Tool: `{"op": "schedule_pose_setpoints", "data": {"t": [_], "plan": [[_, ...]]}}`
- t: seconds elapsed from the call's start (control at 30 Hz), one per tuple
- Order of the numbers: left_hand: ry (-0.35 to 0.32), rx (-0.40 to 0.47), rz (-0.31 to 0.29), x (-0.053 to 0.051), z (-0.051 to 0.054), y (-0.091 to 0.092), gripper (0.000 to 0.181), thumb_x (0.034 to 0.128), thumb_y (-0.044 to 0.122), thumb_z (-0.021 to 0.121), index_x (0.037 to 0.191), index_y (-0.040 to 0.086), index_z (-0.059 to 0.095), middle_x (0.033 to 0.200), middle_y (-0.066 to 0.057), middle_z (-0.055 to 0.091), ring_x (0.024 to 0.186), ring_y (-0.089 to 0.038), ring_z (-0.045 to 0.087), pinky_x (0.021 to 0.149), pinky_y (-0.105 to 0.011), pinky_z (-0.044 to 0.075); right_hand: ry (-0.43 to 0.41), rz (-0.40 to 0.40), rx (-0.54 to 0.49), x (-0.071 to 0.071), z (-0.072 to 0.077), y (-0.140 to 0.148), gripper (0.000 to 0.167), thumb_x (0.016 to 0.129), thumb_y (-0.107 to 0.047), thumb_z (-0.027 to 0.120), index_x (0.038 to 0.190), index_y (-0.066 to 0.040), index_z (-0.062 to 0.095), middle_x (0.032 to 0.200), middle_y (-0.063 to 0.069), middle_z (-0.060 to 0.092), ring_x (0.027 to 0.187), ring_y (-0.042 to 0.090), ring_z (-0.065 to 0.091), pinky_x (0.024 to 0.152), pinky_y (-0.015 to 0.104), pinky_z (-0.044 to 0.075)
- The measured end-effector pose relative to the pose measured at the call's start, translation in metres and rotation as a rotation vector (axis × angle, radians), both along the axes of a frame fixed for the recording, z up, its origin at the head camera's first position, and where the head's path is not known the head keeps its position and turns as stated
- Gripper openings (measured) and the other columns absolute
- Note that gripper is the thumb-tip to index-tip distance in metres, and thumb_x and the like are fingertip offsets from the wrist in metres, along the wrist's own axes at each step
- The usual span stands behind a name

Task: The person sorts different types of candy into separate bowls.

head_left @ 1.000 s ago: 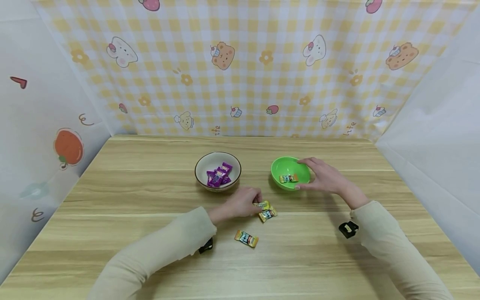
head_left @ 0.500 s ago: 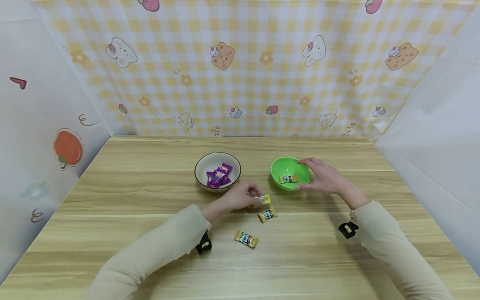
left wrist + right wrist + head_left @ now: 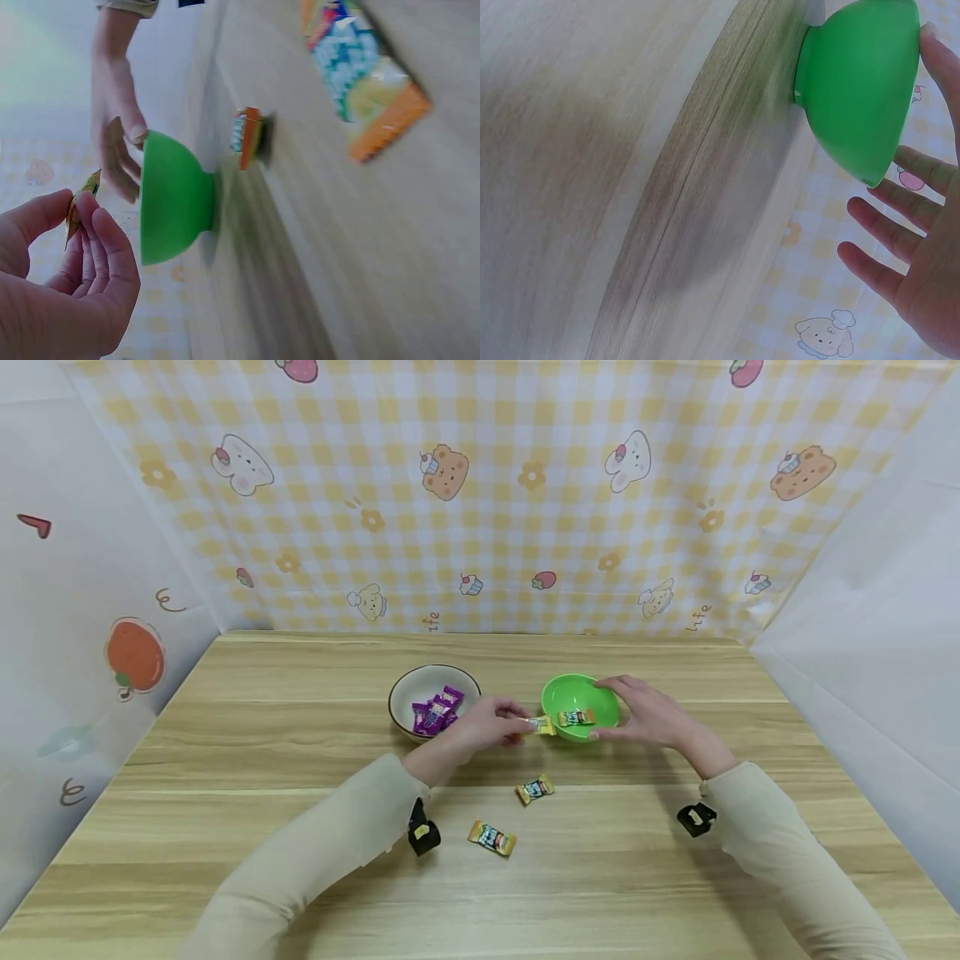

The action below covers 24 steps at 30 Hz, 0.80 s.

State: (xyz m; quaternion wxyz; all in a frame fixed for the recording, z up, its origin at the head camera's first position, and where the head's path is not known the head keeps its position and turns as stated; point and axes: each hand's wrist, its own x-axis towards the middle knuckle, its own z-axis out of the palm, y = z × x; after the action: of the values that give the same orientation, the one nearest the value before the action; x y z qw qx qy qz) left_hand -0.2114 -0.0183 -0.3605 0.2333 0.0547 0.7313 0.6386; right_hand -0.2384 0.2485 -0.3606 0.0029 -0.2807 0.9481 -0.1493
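Observation:
My left hand (image 3: 487, 725) pinches a yellow-wrapped candy (image 3: 542, 725) between thumb and fingers, at the left rim of the green bowl (image 3: 564, 692). Another yellow-and-orange candy (image 3: 576, 718) lies inside that bowl. At the bowl's right side is my right hand (image 3: 656, 714); its thumb touches the near rim and its fingertips the far rim. The right wrist view shows these fingers (image 3: 889, 229) spread and fairly straight. Two more wrapped candies, one farther (image 3: 535, 789) and one nearer (image 3: 492, 838), lie on the wooden table.
A white bowl (image 3: 405, 695) with a dark rim stands left of the green one, partly behind my left hand. Several purple-wrapped candies (image 3: 433, 715) lie in it. A checked cloth (image 3: 495, 527) hangs behind the table (image 3: 285, 752).
My left hand has picked the yellow candy up from beside another one and carried it up and right to the green bowl's rim. The right hand and both bowls have stayed put.

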Motion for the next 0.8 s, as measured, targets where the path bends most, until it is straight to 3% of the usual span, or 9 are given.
{"op": "schedule_pose_setpoints", "data": {"t": [0.2, 0.43, 0.6, 0.8], "plan": [[0.003, 0.042, 0.044, -0.007, 0.008, 0.009, 0.020, 0.0824, 0.006, 0.061, 0.100, -0.003, 0.059, 0.090, -0.019, 0.060, 0.064, -0.015, 0.058, 0.077, -0.040, 0.047, 0.005, 0.003, -0.002, -0.001, -0.001, 0.000, 0.087, 0.065, -0.064, 0.062, 0.128, -0.007, 0.042, 0.124, 0.016, 0.043, 0.111, 0.036, 0.041, 0.081, 0.055, 0.039], [0.055, 0.001, 0.091, -0.018, 0.012, 0.022, 0.019, 0.0820, 0.009, 0.063, 0.098, -0.001, 0.061, 0.091, -0.020, 0.061, 0.067, -0.018, 0.058, 0.072, -0.035, 0.050, -0.007, 0.003, -0.004, -0.001, -0.001, 0.001, 0.088, 0.065, -0.065, 0.061, 0.128, -0.008, 0.041, 0.125, 0.015, 0.043, 0.112, 0.035, 0.040, 0.081, 0.054, 0.039], [0.073, -0.037, 0.115, -0.026, 0.011, 0.033, 0.019, 0.0808, 0.010, 0.064, 0.096, 0.000, 0.062, 0.094, -0.022, 0.060, 0.061, -0.014, 0.056, 0.074, -0.038, 0.049, -0.013, 0.003, -0.005, -0.001, -0.001, 0.001, 0.087, 0.065, -0.065, 0.060, 0.129, -0.008, 0.041, 0.125, 0.014, 0.042, 0.112, 0.034, 0.040, 0.081, 0.054, 0.039], [0.064, -0.028, 0.139, -0.031, 0.010, 0.044, 0.020, 0.0801, 0.011, 0.065, 0.097, 0.001, 0.063, 0.083, -0.012, 0.064, 0.064, -0.016, 0.059, 0.068, -0.033, 0.051, -0.018, 0.006, -0.010, -0.001, -0.001, 0.001, 0.087, 0.066, -0.065, 0.061, 0.129, -0.008, 0.041, 0.126, 0.015, 0.042, 0.112, 0.034, 0.040, 0.081, 0.054, 0.039]]}}
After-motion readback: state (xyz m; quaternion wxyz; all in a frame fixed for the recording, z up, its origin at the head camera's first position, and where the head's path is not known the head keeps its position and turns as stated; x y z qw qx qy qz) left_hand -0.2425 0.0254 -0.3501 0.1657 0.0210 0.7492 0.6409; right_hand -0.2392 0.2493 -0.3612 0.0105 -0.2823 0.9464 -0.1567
